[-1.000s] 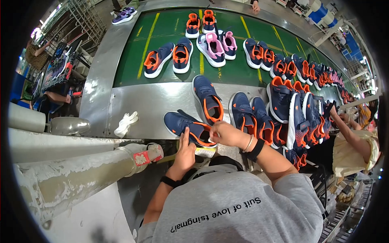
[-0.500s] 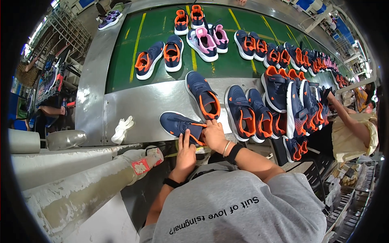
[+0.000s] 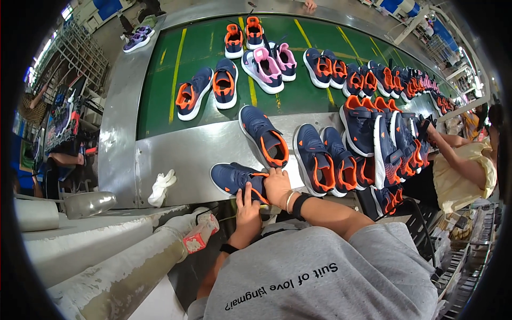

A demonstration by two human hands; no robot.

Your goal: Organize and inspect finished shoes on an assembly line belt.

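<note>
A navy sneaker (image 3: 232, 176) with orange lining and a white sole lies on its side at the metal ledge's near edge, toe pointing left. My left hand (image 3: 247, 214) holds its near side, two fingers stretched along the upper. With curled fingers, my right hand (image 3: 278, 189) grips the collar at the heel end. What the right fingertips pinch inside the opening is hidden. Just beyond stands a matching sneaker (image 3: 260, 133), its opening facing me and its heel close to my right knuckles.
A green conveyor belt (image 3: 160, 101) carries several navy-orange shoes and a pink-lined pair (image 3: 265, 69). More navy sneakers (image 3: 314, 160) crowd the ledge at right, some stacked. A white glove (image 3: 161, 188) lies left. A co-worker's arm (image 3: 456, 157) reaches in at right; a thick pipe (image 3: 138, 261) runs lower left.
The whole view has shifted, so the shoes and belt appear slightly lower. Both hands keep their hold on the sneaker, which now sits a little more upright between them.
</note>
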